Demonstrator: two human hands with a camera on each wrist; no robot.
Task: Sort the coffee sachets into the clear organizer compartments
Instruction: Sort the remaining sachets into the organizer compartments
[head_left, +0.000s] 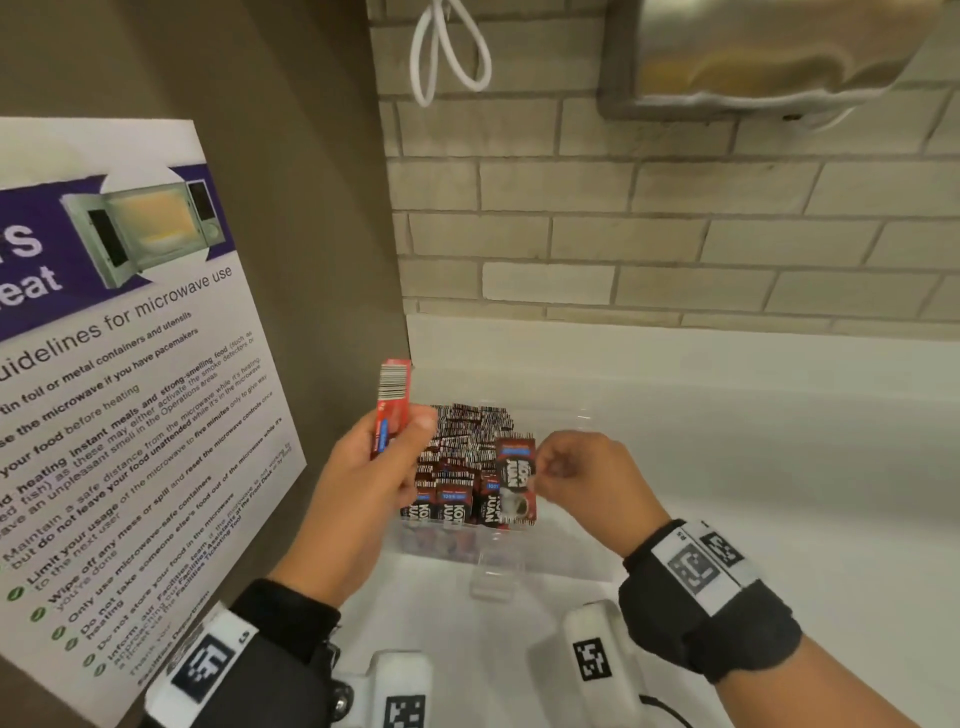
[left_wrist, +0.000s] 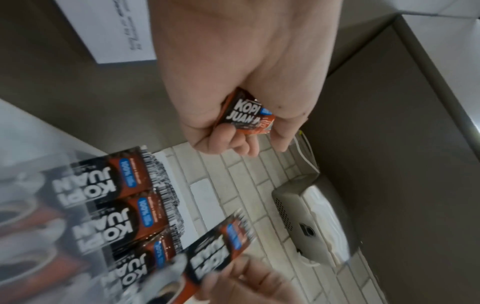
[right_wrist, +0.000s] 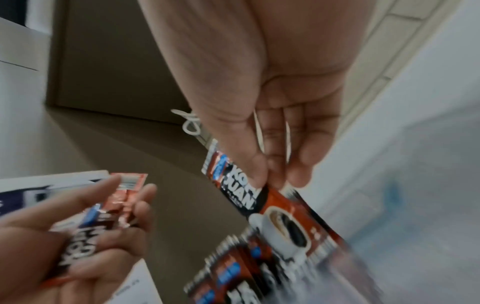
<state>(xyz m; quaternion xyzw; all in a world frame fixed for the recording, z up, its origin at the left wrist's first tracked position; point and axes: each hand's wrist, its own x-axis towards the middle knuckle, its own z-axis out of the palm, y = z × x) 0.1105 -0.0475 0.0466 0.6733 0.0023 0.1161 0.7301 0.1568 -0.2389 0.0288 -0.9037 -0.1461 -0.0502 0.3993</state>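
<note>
A clear organizer (head_left: 550, 564) stands on the white counter against the brown side panel, with several rows of red-and-black Kopi Juan sachets (head_left: 457, 457) upright in its left compartments. My left hand (head_left: 387, 457) grips a small bunch of sachets (head_left: 392, 402) upright, left of the organizer; the same bunch (left_wrist: 246, 115) pokes from the left fist (left_wrist: 233, 131). My right hand (head_left: 558, 467) pinches one sachet (head_left: 514, 480) by its edge, at the front right of the filled rows. In the right wrist view that sachet (right_wrist: 275, 209) hangs below my fingertips (right_wrist: 259, 176).
A microwave guidelines poster (head_left: 119, 395) hangs on the brown panel at left. Tiled wall (head_left: 675, 234) rises behind the counter, with a steel dispenser (head_left: 769, 52) and a white cable loop (head_left: 447, 57) above. The organizer's right-hand compartments look bare.
</note>
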